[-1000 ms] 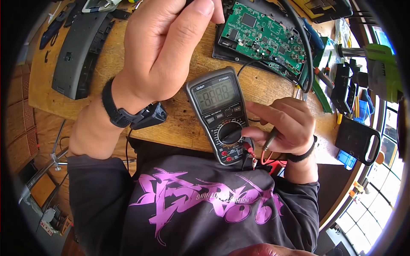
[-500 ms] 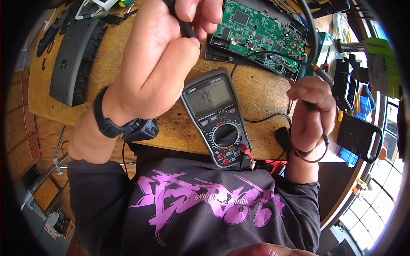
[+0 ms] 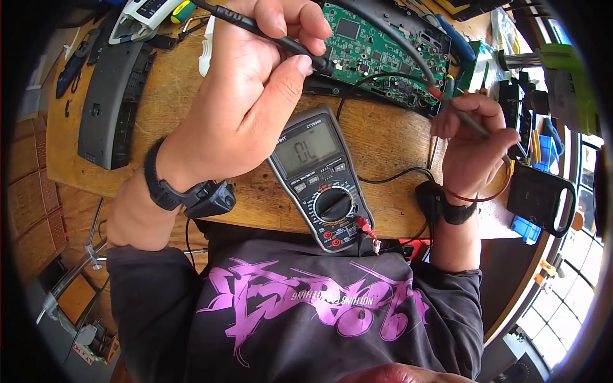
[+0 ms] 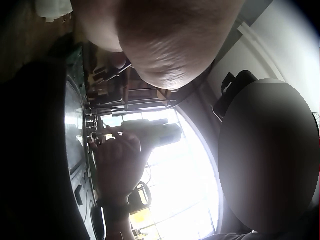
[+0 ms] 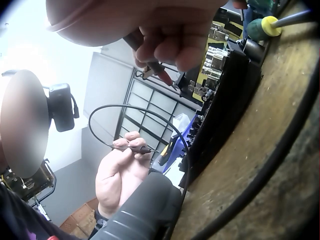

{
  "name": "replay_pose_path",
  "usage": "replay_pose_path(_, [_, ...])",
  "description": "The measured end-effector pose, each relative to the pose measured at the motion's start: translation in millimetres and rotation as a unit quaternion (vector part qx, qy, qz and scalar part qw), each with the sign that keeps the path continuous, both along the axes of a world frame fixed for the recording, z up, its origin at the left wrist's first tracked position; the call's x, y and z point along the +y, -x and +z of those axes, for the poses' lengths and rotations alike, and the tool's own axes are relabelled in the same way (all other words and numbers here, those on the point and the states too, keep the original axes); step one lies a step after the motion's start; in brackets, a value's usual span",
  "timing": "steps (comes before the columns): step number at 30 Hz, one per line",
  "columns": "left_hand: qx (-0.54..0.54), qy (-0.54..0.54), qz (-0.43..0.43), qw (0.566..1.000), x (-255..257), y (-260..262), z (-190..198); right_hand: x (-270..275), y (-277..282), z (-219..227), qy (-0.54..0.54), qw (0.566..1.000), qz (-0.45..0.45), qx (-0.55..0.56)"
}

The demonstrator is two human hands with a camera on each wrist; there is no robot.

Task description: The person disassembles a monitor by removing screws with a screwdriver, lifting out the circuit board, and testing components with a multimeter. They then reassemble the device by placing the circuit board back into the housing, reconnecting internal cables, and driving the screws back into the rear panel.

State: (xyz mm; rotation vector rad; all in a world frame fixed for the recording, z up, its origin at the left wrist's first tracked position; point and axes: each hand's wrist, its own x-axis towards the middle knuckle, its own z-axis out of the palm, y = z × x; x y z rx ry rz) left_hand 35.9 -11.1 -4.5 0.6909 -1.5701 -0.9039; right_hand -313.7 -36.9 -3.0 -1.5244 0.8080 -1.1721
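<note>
Multimeter (image 4: 75, 135) seen edge-on, right hand (image 4: 117, 165), bright window (image 4: 177, 187)

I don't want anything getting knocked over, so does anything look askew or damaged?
The multimeter lies slanted, its lower end jutting past the edge of the table. The red plug has a whitish, patchy end, too small to call damaged.

Multimeter (image 3: 319, 182) on table (image 3: 396, 147), circuit board (image 3: 367, 48) — behind
</note>
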Motion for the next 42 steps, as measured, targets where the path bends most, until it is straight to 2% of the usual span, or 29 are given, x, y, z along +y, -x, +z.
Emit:
replay_pose_path(2, [0.014,-0.005,-0.044,0.999,-3,0,-2,6,-18,3,0.044,0.997,-0.064,0.028])
replay_pose_path(6, [0.037,-0.026,-0.054,0.998,-5,5,-3,3,-24,6,0.115,0.993,-0.032,0.008])
replay_pose_path(8, [0.028,-0.021,-0.052,0.998,-8,4,-4,3,-23,6,0.139,0.988,-0.058,0.044])
replay_pose_path(10, [0.018,-0.01,-0.065,0.998,-10,6,2,2,-23,4,0.15,0.987,-0.054,0.027])
replay_pose_path(12, [-0.019,0.011,-0.058,0.998,-10,7,5,9,-26,11,0.127,0.985,-0.079,0.086])
replay_pose_path(14, [-0.034,0.014,-0.066,0.997,-9,7,7,6,-27,13,0.134,0.985,-0.07,0.079])
replay_pose_path(16, [-0.063,0.005,-0.043,0.997,-7,8,6,6,-29,18,0.177,0.967,-0.094,0.155])
replay_pose_path(20, [-0.025,0.049,-0.012,0.998,-10,17,-2,7,-30,22,0.153,0.964,-0.105,0.19])
replay_pose_path(23, [-0.03,0.041,-0.008,0.999,-10,15,-2,9,-35,23,0.111,0.972,-0.097,0.185])
replay_pose_path(31, [0.0,0.009,0.014,1.0,-11,16,-8,6,-37,23,0.094,0.972,-0.092,0.195])
replay_pose_path(33, [-0.083,0.037,0.038,0.995,-11,12,-4,6,-37,21,0.081,0.975,-0.097,0.183])
replay_pose_path(34, [-0.084,0.037,0.038,0.995,-12,13,-5,6,-36,19,0.078,0.976,-0.101,0.177])
replay_pose_path(42, [-0.016,-0.014,0.035,0.999,-17,20,-10,5,-37,20,0.091,0.979,-0.077,0.166])
